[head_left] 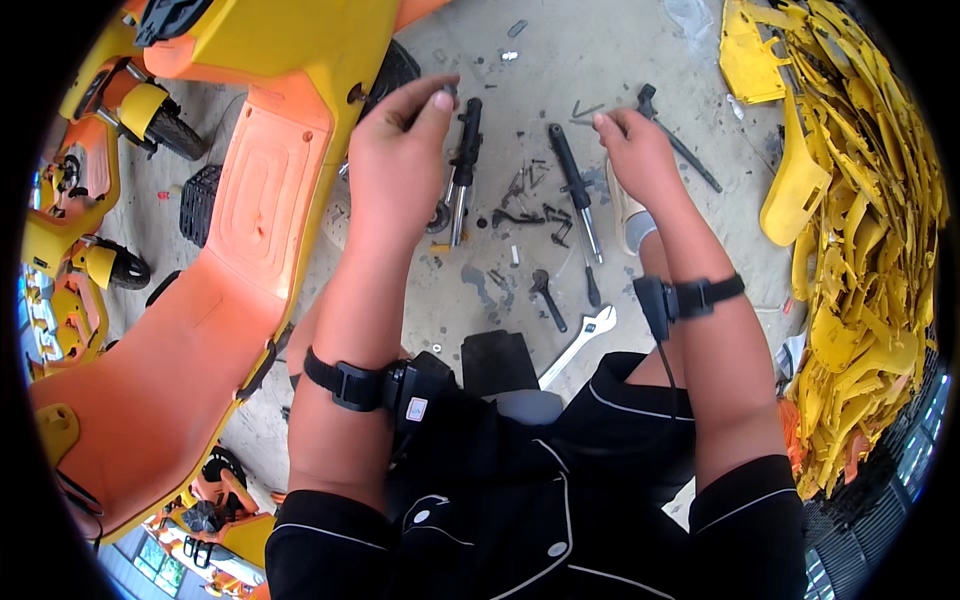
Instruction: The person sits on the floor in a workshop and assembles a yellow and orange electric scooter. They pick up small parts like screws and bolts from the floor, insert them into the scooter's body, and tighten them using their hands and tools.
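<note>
My left hand (395, 165) is raised beside the orange and yellow scooter body (270, 190), thumb and forefinger pinched together. A small dark piece (449, 90) shows at those fingertips; its kind is unclear. Out to the right, my right hand (640, 155) is closed on a thin bent metal rod that looks like a hex key (584, 117). On the floor between the hands lie two black and silver fork legs, one (465, 165) near my left hand and the other (573, 185) near my right.
A hammer (685, 150) lies beyond my right hand. Several bolts and small parts (525, 185), a screwdriver (591, 285), a dark wrench (547, 298) and an adjustable wrench (580, 343) are scattered nearer me. Yellow panels (860, 240) pile up at right; more scooters (100, 230) stand at left.
</note>
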The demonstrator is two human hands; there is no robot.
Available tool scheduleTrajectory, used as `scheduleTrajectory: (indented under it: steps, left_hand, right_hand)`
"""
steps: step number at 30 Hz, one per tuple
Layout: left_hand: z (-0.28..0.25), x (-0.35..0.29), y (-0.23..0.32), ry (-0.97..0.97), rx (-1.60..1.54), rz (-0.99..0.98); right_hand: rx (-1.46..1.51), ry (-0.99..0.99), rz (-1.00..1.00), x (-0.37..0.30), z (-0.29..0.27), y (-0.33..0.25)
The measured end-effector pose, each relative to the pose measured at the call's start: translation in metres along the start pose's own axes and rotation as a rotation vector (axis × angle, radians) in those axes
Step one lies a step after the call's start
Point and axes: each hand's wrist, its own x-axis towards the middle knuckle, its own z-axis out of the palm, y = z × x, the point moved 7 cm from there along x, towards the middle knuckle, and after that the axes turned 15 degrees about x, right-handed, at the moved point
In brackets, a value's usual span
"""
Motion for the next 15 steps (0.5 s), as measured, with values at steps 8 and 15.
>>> scheduleTrajectory:
  steps: [8, 15]
  left_hand:
    - [0.005, 0.013, -0.007, 0.029, -0.372, -0.151]
    - [0.031, -0.008, -0.034, -0.108, -0.174, -0.264]
  right_hand:
    - [0.59, -0.067, 0.753, -0.059, 0.163, 0.304]
    - [0.584, 0.257, 0.763, -0.091, 0.258, 0.421]
